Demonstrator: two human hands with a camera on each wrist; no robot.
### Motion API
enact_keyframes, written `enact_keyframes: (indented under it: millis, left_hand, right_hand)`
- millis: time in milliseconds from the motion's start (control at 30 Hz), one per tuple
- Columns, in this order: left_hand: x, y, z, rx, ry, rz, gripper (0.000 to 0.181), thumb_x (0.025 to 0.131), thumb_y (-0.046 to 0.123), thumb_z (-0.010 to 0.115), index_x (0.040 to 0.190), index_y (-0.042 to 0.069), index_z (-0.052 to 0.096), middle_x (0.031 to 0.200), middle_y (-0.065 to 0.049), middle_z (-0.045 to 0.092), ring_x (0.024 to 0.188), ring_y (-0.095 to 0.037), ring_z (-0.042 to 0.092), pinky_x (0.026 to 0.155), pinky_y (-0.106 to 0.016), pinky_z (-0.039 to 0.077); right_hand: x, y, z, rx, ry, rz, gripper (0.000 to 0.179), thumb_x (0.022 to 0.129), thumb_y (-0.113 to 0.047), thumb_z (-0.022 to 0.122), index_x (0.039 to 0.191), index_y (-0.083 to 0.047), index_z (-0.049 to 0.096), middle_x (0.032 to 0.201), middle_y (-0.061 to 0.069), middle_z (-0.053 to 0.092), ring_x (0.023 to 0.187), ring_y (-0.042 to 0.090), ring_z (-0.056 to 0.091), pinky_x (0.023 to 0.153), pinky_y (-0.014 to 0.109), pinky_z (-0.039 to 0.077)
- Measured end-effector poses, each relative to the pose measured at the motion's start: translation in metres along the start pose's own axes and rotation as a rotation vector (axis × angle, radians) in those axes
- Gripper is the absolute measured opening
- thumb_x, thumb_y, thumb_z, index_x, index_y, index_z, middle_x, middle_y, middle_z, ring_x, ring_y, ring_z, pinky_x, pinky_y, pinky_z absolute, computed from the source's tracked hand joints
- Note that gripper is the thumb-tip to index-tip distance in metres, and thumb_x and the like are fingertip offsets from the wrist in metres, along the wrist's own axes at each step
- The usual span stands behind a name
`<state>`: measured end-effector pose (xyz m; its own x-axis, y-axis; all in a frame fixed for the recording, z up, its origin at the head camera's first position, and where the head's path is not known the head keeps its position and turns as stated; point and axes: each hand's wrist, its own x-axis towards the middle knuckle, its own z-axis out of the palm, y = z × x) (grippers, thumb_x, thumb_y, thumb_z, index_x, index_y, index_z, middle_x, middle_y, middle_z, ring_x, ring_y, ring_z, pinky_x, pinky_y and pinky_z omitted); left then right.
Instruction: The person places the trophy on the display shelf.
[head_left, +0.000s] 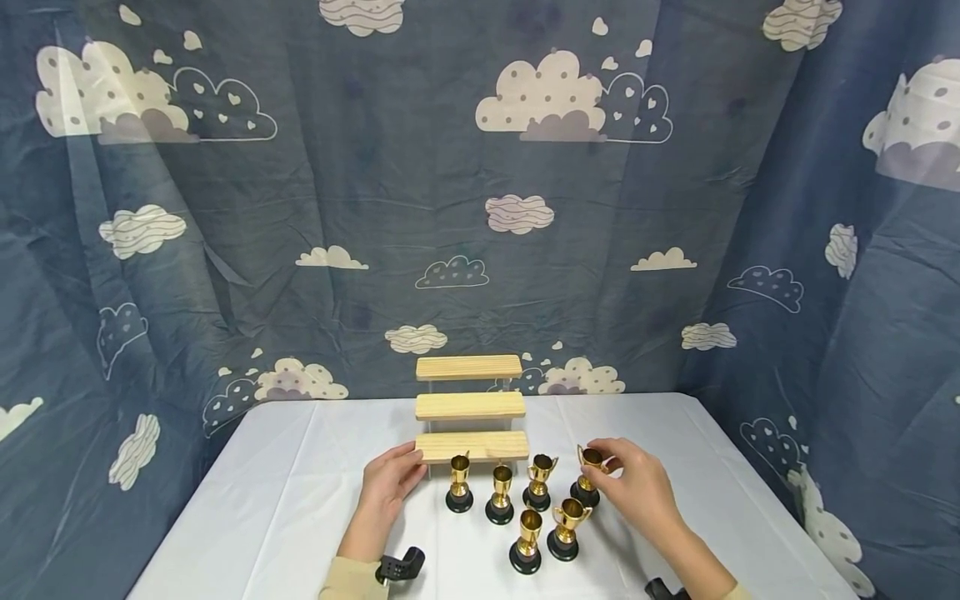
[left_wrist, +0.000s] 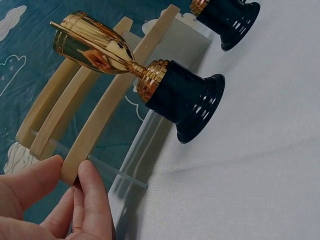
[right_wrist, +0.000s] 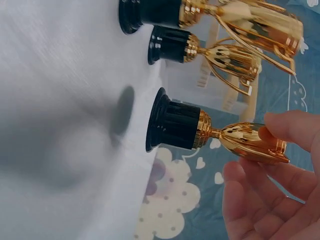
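A gold trophy (right_wrist: 177, 125) is pinched by its cup in the right hand (head_left: 637, 485), right of the stand's lowest board (head_left: 471, 447), whose left end is gripped by the left hand (head_left: 385, 486)! A lift seems under way; a steady hold, clear of the other trophies (head_left: 526, 557), looks called for. The cup is partly covered by fingers; whether the base touches the cloth (head_left: 292, 500) can't be firmly told.

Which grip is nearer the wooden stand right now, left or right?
Left. The left grip pinches the left end of the wooden stand's lowest shelf; the right grip is apart from it, off to its right, pinching the rightmost trophy.
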<state>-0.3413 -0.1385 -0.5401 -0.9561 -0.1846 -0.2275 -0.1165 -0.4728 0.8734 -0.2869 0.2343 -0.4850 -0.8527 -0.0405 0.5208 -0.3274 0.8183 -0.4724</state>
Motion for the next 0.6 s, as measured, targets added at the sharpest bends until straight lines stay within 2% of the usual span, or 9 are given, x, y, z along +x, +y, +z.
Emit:
enact_keyframes:
  millis: [167,600]
  left_hand:
    - [-0.001,0.001,0.001,0.010,0.018,-0.012,0.046,0.086,-0.009,0.071,0.129,-0.013,0.058,0.102,-0.016,0.070,0.085,-0.019,0.070,0.081,-0.031,0.062]
    - [-0.001,0.003,0.000,0.008,0.014,-0.016,0.042,0.088,-0.006,0.070,0.129,-0.012,0.059,0.106,-0.018,0.068,0.087,-0.019,0.069,0.083,-0.030,0.061]
  right_hand:
    - [0.005,-0.002,-0.008,0.006,-0.008,-0.034,0.034,0.078,-0.022,0.088,0.108,-0.015,0.075,0.095,-0.007,0.071,0.078,0.014,0.065,0.062,0.031,0.052]
    - [0.020,-0.005,-0.026,0.013,-0.043,-0.070,0.034,0.078,-0.019,0.088,0.109,-0.014,0.075,0.094,-0.008,0.070,0.078,0.013,0.065,0.063,0.031,0.052]
